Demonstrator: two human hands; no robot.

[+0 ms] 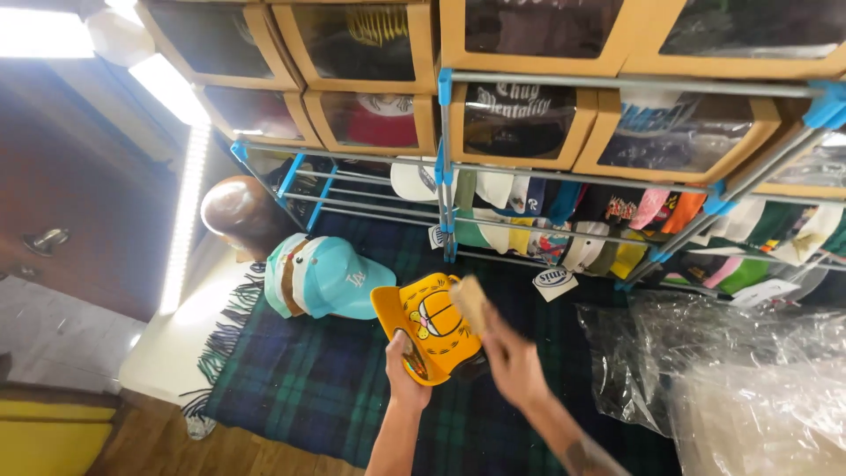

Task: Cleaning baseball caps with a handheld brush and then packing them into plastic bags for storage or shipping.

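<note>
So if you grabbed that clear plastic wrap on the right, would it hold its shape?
Probably not: the clear plastic wrap lies crumpled in loose folds, so it likely flops and crinkles. It looks thin and see-through, hence light. Its glossy surface may slip.

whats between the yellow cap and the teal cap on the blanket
Nothing lies between them in the head view: only a narrow strip of dark plaid blanket separates the yellow cap, held in the left hand, from the teal cap.

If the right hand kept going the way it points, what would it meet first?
Probably the yellow cap: the right hand points up-left with a tan, blurred object already over the cap's crown. Depth is unclear.
</note>
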